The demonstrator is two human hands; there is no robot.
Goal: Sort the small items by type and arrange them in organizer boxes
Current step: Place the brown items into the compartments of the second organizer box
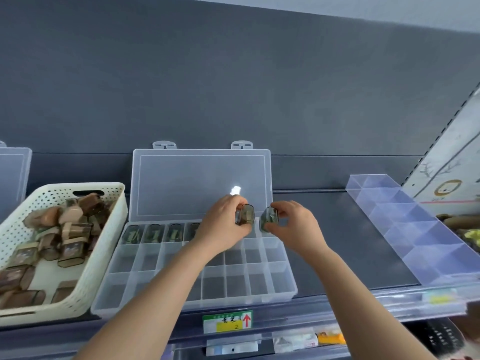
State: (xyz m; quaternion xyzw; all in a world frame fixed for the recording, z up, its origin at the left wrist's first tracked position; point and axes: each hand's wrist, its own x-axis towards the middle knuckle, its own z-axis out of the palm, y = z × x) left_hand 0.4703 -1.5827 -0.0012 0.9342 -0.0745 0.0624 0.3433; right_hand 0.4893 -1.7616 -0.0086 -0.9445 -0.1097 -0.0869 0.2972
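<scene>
I have a pod in each hand. The left pod is pinched between the thumb and fingers of my left hand, and my right hand pinches the right pod the same way. Both hang just over the back row of the box, toward its one o'clock corner, near each other but, as far as I can tell, apart.

They look like small smoky plastic shells. I judge them light, stiff and smooth, so probably a little slippery. A pinch across the broad flat faces near the top should hold best and leave the lower end free to drop into a cell. A hard squeeze might scuff or crack the thin wall.

From the eleven o'clock corner, four back-row cells hold pods standing side by side. My hands hide the next cells.

The lid stands open at twelve o'clock. At nine o'clock, just beside the box, a basket holds a mixed brown and tan heap. At three o'clock, well apart on the shelf, lies a clear tray.
</scene>
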